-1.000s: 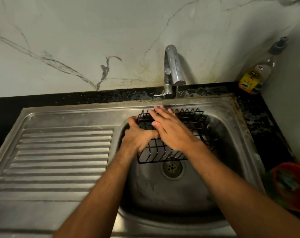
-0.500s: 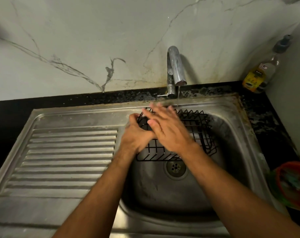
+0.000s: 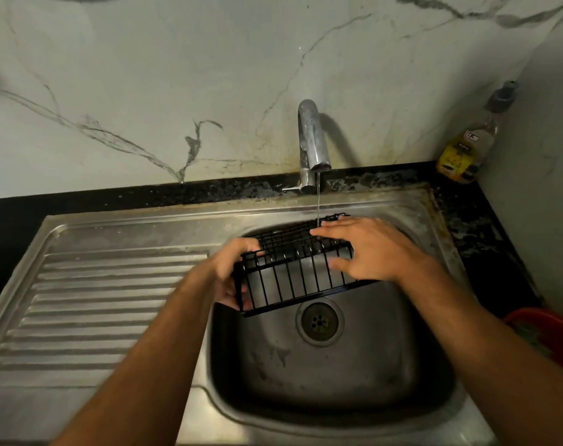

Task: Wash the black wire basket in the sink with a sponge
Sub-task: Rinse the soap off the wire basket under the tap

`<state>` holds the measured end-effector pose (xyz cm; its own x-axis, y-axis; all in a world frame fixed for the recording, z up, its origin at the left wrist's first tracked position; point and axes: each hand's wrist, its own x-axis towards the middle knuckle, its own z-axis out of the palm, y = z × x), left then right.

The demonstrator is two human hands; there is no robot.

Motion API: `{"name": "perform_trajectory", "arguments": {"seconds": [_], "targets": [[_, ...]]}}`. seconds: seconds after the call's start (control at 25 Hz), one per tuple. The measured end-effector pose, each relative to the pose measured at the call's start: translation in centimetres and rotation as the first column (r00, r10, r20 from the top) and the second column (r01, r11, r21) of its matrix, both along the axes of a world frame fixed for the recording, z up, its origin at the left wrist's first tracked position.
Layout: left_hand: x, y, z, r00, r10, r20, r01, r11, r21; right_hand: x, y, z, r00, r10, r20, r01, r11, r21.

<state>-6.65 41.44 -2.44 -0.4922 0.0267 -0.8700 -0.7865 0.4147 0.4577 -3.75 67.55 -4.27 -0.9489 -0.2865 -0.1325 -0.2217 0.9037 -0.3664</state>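
Note:
The black wire basket (image 3: 293,278) is held tilted over the steel sink (image 3: 322,365), its far edge under a thin stream of water from the tap (image 3: 312,140). My left hand (image 3: 231,272) grips the basket's left end, fingers curled round the wires. My right hand (image 3: 367,249) lies flat on the basket's right part, fingers straight across the top wires and thumb against the near side. No sponge shows in either hand.
A ribbed steel drainboard (image 3: 96,300) stretches left of the bowl. The drain (image 3: 319,321) sits below the basket. A dish soap bottle (image 3: 466,146) stands in the back right corner on the black counter. A red bowl (image 3: 544,329) sits at the right edge.
The basket has been turned so its long side faces me and shifted right. My right hand slid from the left part to the right end. The left hand moved down the left end.

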Motion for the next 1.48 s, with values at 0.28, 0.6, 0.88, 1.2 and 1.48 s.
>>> {"name": "perform_trajectory", "arguments": {"seconds": [0.28,0.6,0.88,1.2,1.48], "targets": [[-1.9,-0.4,-0.7,0.990,-0.109,-0.085,0.103,0.992,-0.071,-1.8,-2.0,3.0,0.969,-0.246,-0.025,0.239,0.958,-0.157],[-2.8,7.5,3.2,0.373,-0.848,-0.376,0.565,0.529,-0.633,-3.6,-2.4,2.3,0.855,-0.502,0.130,0.518,0.826,-0.222],[-3.7,7.7,3.1,0.239,-0.920,-0.310,0.590,0.391,-0.706,-2.9,0.1,2.2,0.793,-0.576,0.198,0.609,0.742,-0.280],[-3.4,7.0,1.6,0.431,-0.833,-0.348,0.697,0.552,-0.457,-1.6,-0.6,2.4,0.841,-0.499,0.207,0.541,0.776,-0.324],[-4.2,7.2,1.7,0.510,-0.776,-0.372,0.556,0.627,-0.546,-2.0,-4.0,4.9,0.989,-0.122,0.087,0.133,0.983,-0.129]]}}
